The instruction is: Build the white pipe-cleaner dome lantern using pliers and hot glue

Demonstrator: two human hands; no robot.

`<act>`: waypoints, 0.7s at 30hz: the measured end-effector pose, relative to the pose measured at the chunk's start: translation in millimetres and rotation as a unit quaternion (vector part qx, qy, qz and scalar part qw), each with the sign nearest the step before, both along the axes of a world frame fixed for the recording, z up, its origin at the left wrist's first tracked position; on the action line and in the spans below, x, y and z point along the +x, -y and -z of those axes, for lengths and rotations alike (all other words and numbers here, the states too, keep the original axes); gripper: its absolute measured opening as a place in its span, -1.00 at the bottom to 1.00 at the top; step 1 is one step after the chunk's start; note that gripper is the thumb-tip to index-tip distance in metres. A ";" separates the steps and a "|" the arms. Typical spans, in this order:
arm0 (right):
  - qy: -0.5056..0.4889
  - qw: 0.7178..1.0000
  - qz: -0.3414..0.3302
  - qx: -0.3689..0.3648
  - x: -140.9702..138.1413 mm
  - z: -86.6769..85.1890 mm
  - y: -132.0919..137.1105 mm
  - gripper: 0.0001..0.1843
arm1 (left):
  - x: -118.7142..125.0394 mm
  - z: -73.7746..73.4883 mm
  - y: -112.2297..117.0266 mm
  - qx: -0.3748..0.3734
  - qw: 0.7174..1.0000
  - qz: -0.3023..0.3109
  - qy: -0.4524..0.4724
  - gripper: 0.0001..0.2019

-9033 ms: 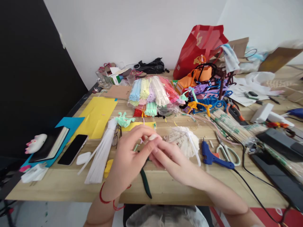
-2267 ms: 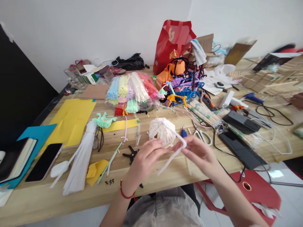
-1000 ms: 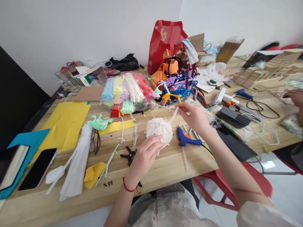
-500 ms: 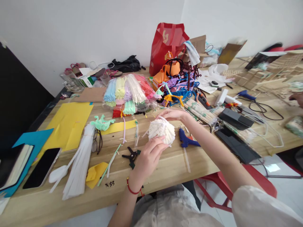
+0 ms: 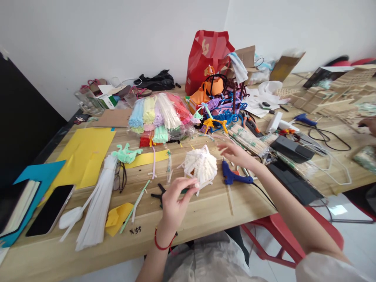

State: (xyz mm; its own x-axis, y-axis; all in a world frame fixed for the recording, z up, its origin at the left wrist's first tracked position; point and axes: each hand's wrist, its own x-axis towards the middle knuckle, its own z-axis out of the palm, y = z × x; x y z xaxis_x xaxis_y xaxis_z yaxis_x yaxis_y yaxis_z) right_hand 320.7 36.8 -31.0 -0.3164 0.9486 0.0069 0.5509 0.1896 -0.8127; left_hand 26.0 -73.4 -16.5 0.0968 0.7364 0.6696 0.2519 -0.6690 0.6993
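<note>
The left hand (image 5: 176,200) pinches, as far as can be told, the near edge of a white fuzzy dome (image 5: 206,166) that sits on the table (image 5: 199,219). The right hand (image 5: 235,153) is loose and holds nothing, just beyond it to the right. A light pinch low on the rim should steady the dome without bending its strands. The blue glue gun (image 5: 233,174) lies under the right forearm's side, its cord (image 5: 264,196) a likely snag; the black clamp (image 5: 158,192) crowds the left hand. Farther back, bagged coloured bundles (image 5: 160,113) take up space.
</note>
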 end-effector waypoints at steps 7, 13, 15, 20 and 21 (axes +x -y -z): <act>0.156 0.986 0.031 0.051 21.4 37.6 78.7 -0.27 | -16.9 -16.0 -4.2 -0.159 0.981 -0.036 0.109 -0.80; 0.174 0.976 0.060 0.113 15.9 46.7 89.2 -0.32 | -30.0 -60.3 -25.0 -0.171 0.984 0.012 0.055 -0.80; 0.140 0.972 0.110 0.151 17.7 33.5 88.1 -0.39 | -37.0 -75.0 -31.3 -0.157 0.987 0.025 0.024 -0.80; -0.144 0.923 0.266 0.239 3.7 -23.2 86.3 -0.53 | -42.7 -94.6 -36.8 -0.092 0.993 0.008 -0.073 -0.77; -0.178 0.913 0.270 0.250 -2.4 -34.3 86.2 -0.55 | -38.9 -94.0 -35.5 -0.061 0.992 0.009 -0.108 -0.78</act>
